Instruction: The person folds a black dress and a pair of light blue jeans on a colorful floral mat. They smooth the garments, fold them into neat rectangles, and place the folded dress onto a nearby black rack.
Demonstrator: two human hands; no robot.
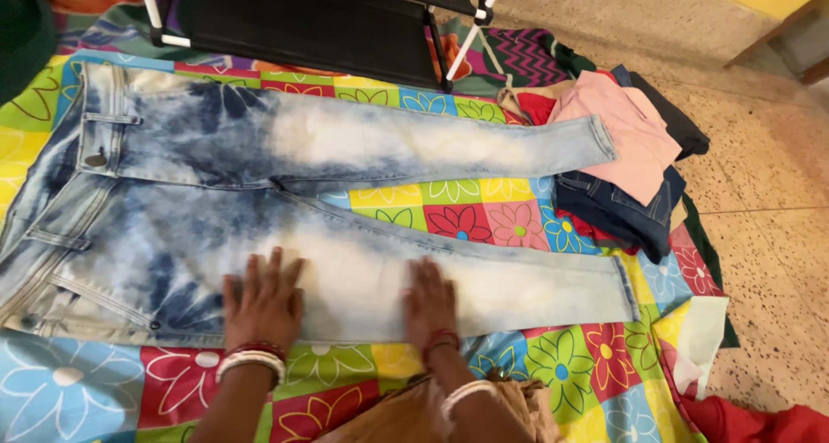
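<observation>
Left hand [263,300] and right hand [429,303] press flat, fingers spread, on bleached jeans [345,201].

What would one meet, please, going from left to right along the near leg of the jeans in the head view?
Jeans waistband → left hand flat on the leg → right hand flat on the leg → leg hem → white cloth corner → speckled floor.

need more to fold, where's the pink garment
In the head view, the pink garment lies upper right, atop dark folded jeans, beside the bleached jeans' upper leg hem.
</observation>
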